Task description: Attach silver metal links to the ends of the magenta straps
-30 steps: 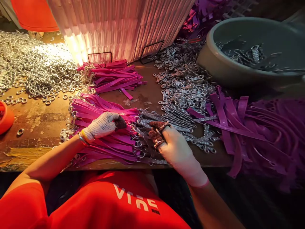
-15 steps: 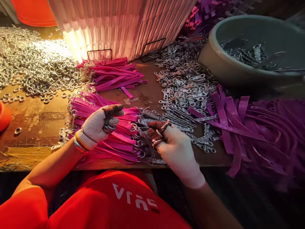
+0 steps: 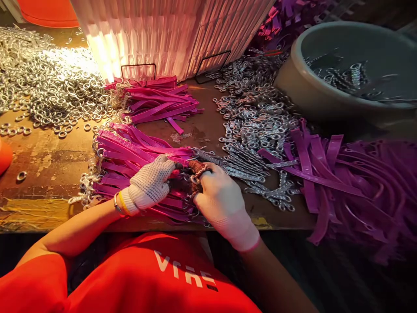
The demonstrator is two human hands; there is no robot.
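Observation:
Gloved in white dotted knit, my left hand (image 3: 150, 182) is closed over a spread of pink straps (image 3: 130, 145), its fingertips meeting those of my right hand. My right hand (image 3: 223, 200), in a white glove with dark brown fingertips, is pinched shut at the straps' right ends. What either hand holds is hidden between the fingers. Metal rings (image 3: 95, 152) sit at the straps' left ends. Twisted silver metal pieces with looped ends (image 3: 244, 169) lie just beyond my right hand.
Loose metal rings (image 3: 65, 100) are heaped at left. A second bundle of pink straps (image 3: 163, 102) lies before a ribbed translucent panel (image 3: 146, 39). More looped metal pieces (image 3: 260, 113) are piled beside a grey tub (image 3: 295, 56). Purple straps (image 3: 358, 187) hang over the table's right edge.
My left hand has moved right and turned its back up; my right hand has shifted slightly left. Their fingertips, apart before, now come together above the straps' right ends.

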